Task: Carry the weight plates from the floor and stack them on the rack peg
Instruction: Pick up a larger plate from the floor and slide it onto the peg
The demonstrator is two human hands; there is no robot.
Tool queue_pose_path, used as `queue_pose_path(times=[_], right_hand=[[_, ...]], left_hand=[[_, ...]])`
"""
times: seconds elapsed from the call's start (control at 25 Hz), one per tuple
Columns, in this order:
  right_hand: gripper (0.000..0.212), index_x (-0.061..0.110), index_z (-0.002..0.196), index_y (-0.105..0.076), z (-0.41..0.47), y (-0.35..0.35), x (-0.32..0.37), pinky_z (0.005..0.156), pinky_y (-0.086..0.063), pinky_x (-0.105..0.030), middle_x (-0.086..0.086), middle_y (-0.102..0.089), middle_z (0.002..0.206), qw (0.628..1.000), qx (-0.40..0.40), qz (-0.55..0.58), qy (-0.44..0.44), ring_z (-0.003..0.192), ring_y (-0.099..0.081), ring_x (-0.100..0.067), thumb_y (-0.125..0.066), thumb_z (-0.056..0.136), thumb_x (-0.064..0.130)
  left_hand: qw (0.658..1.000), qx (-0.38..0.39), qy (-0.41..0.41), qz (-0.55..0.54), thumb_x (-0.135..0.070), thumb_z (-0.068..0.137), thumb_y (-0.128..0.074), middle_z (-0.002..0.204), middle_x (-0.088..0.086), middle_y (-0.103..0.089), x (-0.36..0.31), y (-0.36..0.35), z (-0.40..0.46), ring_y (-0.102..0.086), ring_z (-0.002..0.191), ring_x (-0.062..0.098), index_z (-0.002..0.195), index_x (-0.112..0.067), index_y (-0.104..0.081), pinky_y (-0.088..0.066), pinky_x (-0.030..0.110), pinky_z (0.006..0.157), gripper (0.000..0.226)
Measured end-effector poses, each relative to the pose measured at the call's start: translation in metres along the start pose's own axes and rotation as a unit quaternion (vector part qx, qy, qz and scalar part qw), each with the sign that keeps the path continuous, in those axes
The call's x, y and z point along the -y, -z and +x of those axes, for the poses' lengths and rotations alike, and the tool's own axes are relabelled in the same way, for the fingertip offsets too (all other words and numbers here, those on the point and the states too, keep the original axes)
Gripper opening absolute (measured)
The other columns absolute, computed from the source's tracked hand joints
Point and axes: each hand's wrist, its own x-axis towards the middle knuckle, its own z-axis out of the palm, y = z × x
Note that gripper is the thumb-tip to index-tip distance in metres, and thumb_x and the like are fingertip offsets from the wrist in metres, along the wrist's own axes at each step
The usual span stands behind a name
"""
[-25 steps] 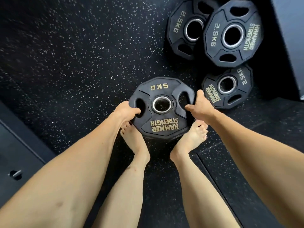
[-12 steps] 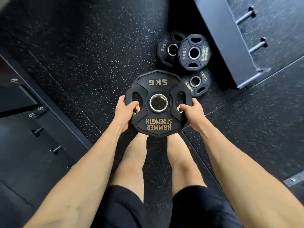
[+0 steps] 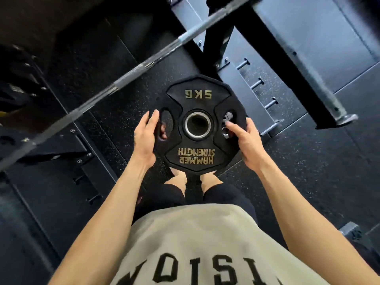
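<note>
1. Nearest the camera: a beige shirt (image 3: pixel 185 243) with dark lettering and black shorts (image 3: pixel 164 194), from which both bare forearms reach forward.
2. Left hand (image 3: pixel 146 136): it holds the near-left edge of the 5 kg plate (image 3: pixel 197 95), palm against the rim, fingertips showing through the left grip slot.
3. Right hand (image 3: pixel 244 138): it holds the near-right edge, thumb over the face beside the right grip slot; the other fingers are hidden under the plate.
4. The plate lies nearly flat, carried in the air in front of the waist. Its steel-lined centre hole (image 3: pixel 197 125) faces up, with the "HAMMER STRENGTH" lettering towards the body.
5. Change: one second ago the plate was at floor level by the bare feet, beside three 2.5 kg plates. It has since been raised to waist height, and the smaller plates have left the view.
6. Beyond the plate: a rack frame (image 3: pixel 242 87) with a row of short pegs (image 3: pixel 257 83) projecting from its side, near the plate's far-right edge.
7. Farther off: a barbell (image 3: pixel 131 73) crosses the speckled rubber floor (image 3: pixel 308 171) diagonally.
8. Meaning for the task: the pick-up appears complete and the carry under way. The plate is likely to need tipping upright so its hole can meet a peg; the smaller plates apparently remain to be fetched.
</note>
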Motion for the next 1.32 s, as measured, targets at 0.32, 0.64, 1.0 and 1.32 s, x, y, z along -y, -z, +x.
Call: queue_pose_path(times=[0.32,0.64,1.0,1.32], right_hand=[[0.038,0.026,0.077,-0.057,-0.096,-0.040,0.091,0.060,-0.043,-0.031,0.005,-0.055,0.065,0.989,0.045,0.020,0.142,0.059,-0.049,-0.010,-0.070,0.075,0.062],[0.024,0.023,0.077,-0.055,-0.120,-0.066,0.133,0.058,-0.041,-0.028,0.003,-0.050,0.069,0.937,0.285,-0.083,0.184,0.063,-0.046,-0.011,-0.062,0.094,0.039],[0.025,0.026,0.074,-0.060,-0.231,-0.091,0.089,0.064,-0.046,-0.025,0.007,-0.059,0.069,0.779,0.563,-0.217,0.172,0.066,-0.053,-0.007,-0.059,0.096,0.038],[0.026,0.017,0.084,-0.050,-0.392,-0.074,-0.049,0.062,-0.041,-0.031,-0.003,-0.048,0.072,0.645,0.716,-0.244,0.111,0.063,-0.046,-0.011,-0.060,0.095,0.039]], left_hand=[[0.983,-0.060,-0.118,-0.125,-0.038,0.094,-0.059,0.072,0.001,-0.055,-0.085,-0.001,-0.120,-0.047,0.059,0.009,0.086,-0.021,-0.063,-0.040,0.021,0.055,0.019],[0.898,-0.260,-0.215,-0.283,-0.039,0.092,-0.060,0.068,-0.001,-0.057,-0.056,-0.009,-0.230,-0.045,0.052,0.009,0.079,-0.020,-0.066,-0.039,0.021,0.051,0.023],[0.686,-0.508,-0.323,-0.408,-0.035,0.091,-0.063,0.062,-0.001,-0.060,0.038,-0.030,-0.398,-0.054,0.049,0.013,0.083,-0.014,-0.065,-0.045,0.021,0.051,0.023],[0.528,-0.620,-0.409,-0.412,-0.036,0.087,-0.066,0.063,0.004,-0.049,0.175,-0.019,-0.578,-0.038,0.048,0.015,0.082,-0.015,-0.064,-0.029,0.028,0.049,0.022]])
